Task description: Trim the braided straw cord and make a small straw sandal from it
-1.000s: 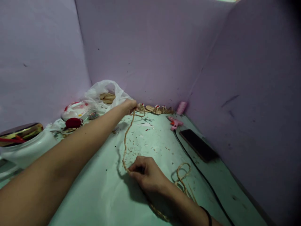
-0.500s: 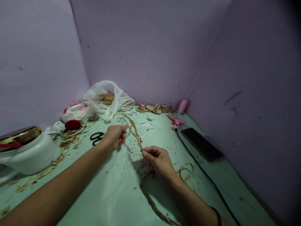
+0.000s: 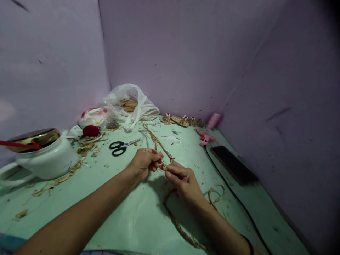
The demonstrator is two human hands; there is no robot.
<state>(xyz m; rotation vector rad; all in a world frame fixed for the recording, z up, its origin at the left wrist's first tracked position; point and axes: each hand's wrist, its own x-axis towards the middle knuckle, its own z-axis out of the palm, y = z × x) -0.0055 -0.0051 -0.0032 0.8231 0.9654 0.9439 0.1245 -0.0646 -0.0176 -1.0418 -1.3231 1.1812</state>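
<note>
A braided tan cord (image 3: 183, 233) runs across the pale green table, curving under my right wrist. My left hand (image 3: 147, 163) pinches a strand of it between thumb and fingers, near the middle of the view. Just to the right, my right hand (image 3: 182, 177) grips the cord between thumb and forefinger, its fingertips close to those of my left hand. Beyond both hands the cord forks and crosses itself, with a small red tie (image 3: 172, 159) on one length. Another loop of cord (image 3: 209, 194) lies right of my right forearm.
Black-handled scissors (image 3: 119, 148) lie left of my hands. Farther left stands a white pot (image 3: 50, 159). A plastic bag (image 3: 146, 109), small woven hats (image 3: 183, 121) and a pink spool (image 3: 214, 120) line the back. A pink glue gun (image 3: 205, 137) and a phone (image 3: 233, 164) are right.
My left hand has come in to the right and closed on the cord beside my right hand. The scissors now show fully, and the whole view has shifted slightly.
</note>
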